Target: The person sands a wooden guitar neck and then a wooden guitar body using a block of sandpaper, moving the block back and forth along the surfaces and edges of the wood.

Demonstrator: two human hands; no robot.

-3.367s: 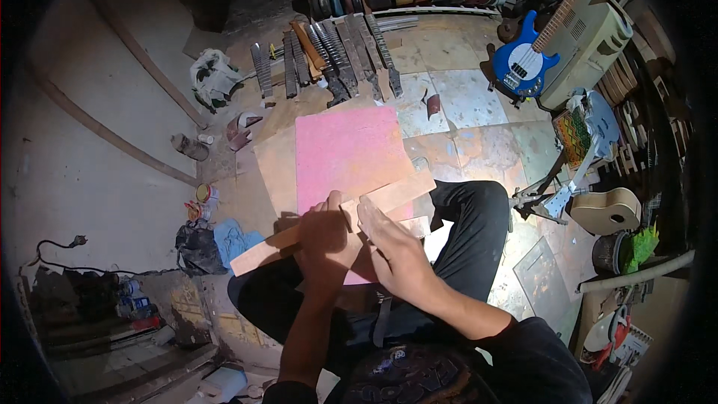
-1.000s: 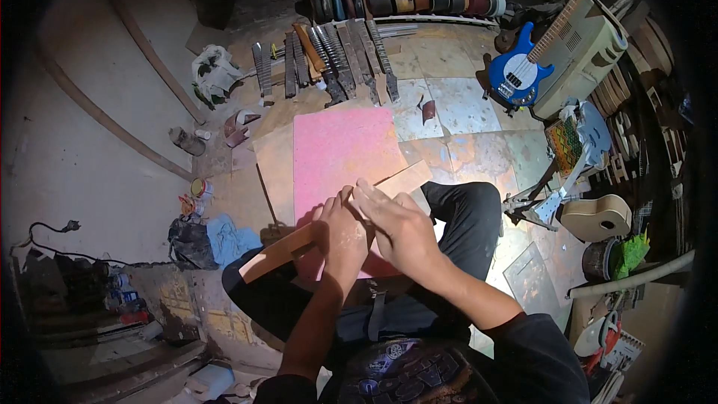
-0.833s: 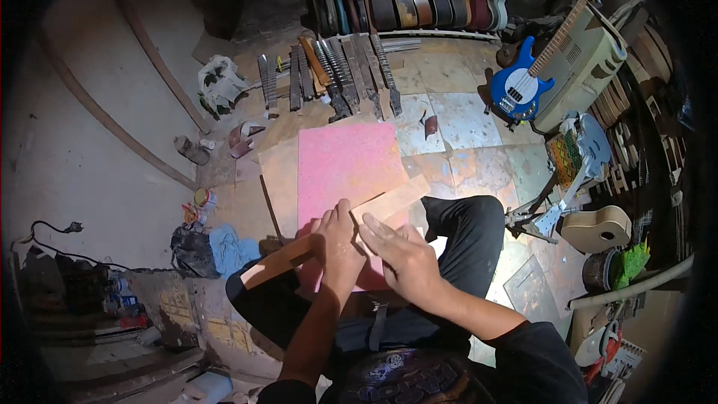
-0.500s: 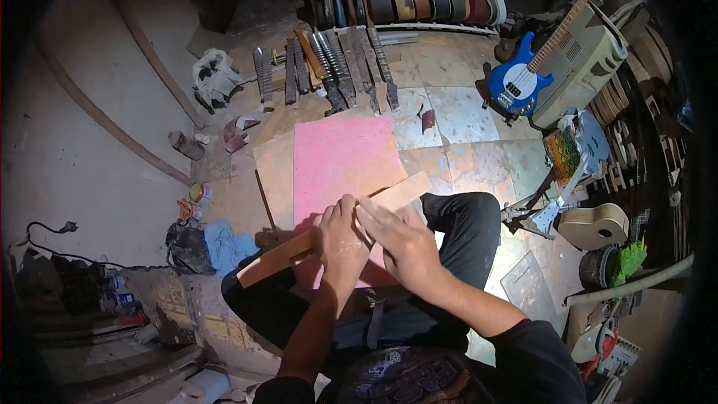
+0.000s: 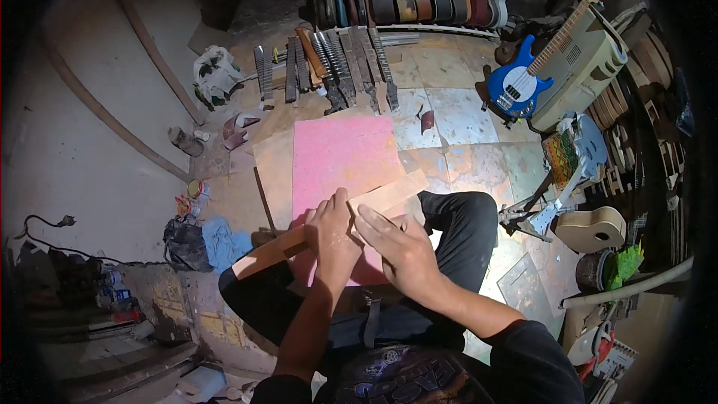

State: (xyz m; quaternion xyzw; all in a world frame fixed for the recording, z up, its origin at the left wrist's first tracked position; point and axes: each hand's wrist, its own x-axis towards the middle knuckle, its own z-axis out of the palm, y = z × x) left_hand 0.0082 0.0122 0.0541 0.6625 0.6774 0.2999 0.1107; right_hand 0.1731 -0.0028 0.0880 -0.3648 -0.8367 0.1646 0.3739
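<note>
left side of frame: black bag (image 5: 185, 245), slumped, contents not visible; just above it a small tin (image 5: 197, 189), inside too small to read; higher up, upper left, a white bag (image 5: 215, 73), crumpled, contents unclear. blue cloth (image 5: 226, 245) lies right beside the black bag.

lower left of center: reddish wood strip (image 5: 268, 253) slants from low left up to the right, running in under the left hand (image 5: 333, 230). left grip is closed over it, fingers bent, no gap showing. left hand is clearly the nearer one to this strip.

center: pink board (image 5: 344, 157) lies beneath the hands, long side running up the frame. right hand (image 5: 404, 248) comes in from lower right, fingers nearly straight and aimed upper left, tips at the near side of the pale wood strip (image 5: 395, 191). cannot tell if its grip has hold of anything. pale strip slants up to the right, same line as the reddish one; one length or two, hidden by the hands.

right edge: dark pot (image 5: 589, 272), bright green thing (image 5: 625, 263) at its rim, inside or behind unclear.
</note>
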